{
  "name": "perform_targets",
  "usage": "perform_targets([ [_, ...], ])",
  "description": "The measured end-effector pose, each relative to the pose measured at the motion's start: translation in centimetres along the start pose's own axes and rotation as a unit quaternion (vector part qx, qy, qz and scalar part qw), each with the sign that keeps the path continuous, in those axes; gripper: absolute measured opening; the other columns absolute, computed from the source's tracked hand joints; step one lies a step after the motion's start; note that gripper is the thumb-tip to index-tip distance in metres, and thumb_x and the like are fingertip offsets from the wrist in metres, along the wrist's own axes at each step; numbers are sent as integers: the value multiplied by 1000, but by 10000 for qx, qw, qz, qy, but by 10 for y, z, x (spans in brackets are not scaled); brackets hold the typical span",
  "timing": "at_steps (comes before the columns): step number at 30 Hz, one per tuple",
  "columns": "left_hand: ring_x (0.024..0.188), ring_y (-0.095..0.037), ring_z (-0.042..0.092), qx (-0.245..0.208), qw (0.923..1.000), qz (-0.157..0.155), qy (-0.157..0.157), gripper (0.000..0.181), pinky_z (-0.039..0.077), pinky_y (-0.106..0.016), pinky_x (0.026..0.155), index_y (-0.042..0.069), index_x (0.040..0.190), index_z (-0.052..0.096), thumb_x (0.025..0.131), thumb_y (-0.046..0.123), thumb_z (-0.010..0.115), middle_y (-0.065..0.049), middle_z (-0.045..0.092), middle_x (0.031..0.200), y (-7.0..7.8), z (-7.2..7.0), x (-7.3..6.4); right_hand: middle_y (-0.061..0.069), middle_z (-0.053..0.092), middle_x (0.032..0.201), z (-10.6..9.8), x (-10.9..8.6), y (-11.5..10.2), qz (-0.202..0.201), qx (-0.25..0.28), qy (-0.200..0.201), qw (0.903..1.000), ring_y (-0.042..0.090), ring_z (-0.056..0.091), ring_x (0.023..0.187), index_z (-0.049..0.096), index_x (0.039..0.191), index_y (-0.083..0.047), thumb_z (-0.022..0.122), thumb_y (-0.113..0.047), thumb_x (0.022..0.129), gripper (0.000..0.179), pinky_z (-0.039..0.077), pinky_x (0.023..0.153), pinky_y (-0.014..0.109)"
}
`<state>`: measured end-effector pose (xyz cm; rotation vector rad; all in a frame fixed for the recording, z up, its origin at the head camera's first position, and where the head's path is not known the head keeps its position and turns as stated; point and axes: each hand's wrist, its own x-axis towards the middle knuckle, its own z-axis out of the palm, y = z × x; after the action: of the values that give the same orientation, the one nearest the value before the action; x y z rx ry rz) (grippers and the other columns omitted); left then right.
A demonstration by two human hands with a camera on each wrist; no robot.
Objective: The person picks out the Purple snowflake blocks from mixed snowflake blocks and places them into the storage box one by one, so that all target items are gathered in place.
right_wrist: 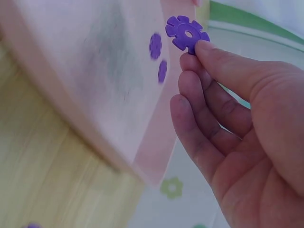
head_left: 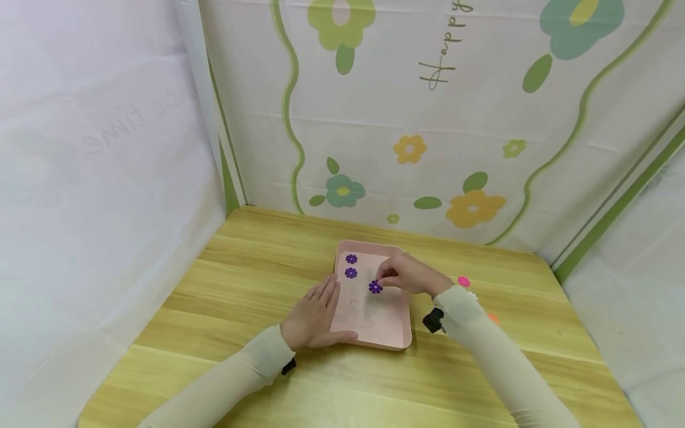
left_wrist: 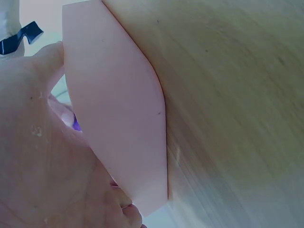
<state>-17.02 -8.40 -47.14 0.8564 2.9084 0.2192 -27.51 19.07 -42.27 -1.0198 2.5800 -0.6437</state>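
My right hand (head_left: 411, 273) pinches a purple snowflake disc (right_wrist: 183, 34) between thumb and fingertips, over the pink tray (head_left: 369, 327). The disc is round with notched edges and a small hole in its centre. Two more purple discs lie on the tray floor near its far left corner, one disc (head_left: 351, 259) behind the other disc (head_left: 350, 273). At the tray's near left corner rests my left hand (head_left: 313, 318), fingers laid along the left rim and thumb across the front edge. In the left wrist view, the tray's outer wall (left_wrist: 114, 104) fills the middle.
Right of the tray, partly behind the right forearm, lie a pink disc (head_left: 463, 281), a white disc (head_left: 473, 295) and an orange piece (head_left: 493, 318). The wooden table (head_left: 203, 309) meets a flower-printed cloth wall (head_left: 364, 137) behind, with white cloth at both sides.
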Motion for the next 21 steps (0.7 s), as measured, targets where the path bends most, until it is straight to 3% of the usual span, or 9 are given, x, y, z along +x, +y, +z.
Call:
perform_targets([
  [7, 163, -37, 24, 89, 10000, 26, 19, 119, 31, -51, 131, -8, 164, 25, 92, 86, 46, -25, 18, 175, -1, 2, 1, -2, 81, 96, 17, 33, -7, -101, 102, -112, 9998, 6, 72, 86, 82, 100, -12, 72, -14, 101, 10, 62, 83, 24],
  [14, 163, -38, 25, 15, 9999, 34, 122, 119, 32, -51, 130, -8, 163, 26, 92, 85, 48, -26, 18, 175, -2, 3, 2, 0, 81, 93, 35, 55, -6, 364, 292, 49, 9989, 10, 70, 81, 83, 97, -11, 74, -12, 99, 9, 60, 78, 24],
  [21, 163, -37, 25, 29, 9999, 16, 126, 121, 31, -51, 131, -8, 163, 26, 92, 86, 47, -25, 18, 175, -2, 3, 1, 0, 80, 89, 47, 62, -2, 925, 514, 172, 9942, 10, 67, 74, 83, 96, -12, 74, -14, 100, 11, 58, 70, 22],
])
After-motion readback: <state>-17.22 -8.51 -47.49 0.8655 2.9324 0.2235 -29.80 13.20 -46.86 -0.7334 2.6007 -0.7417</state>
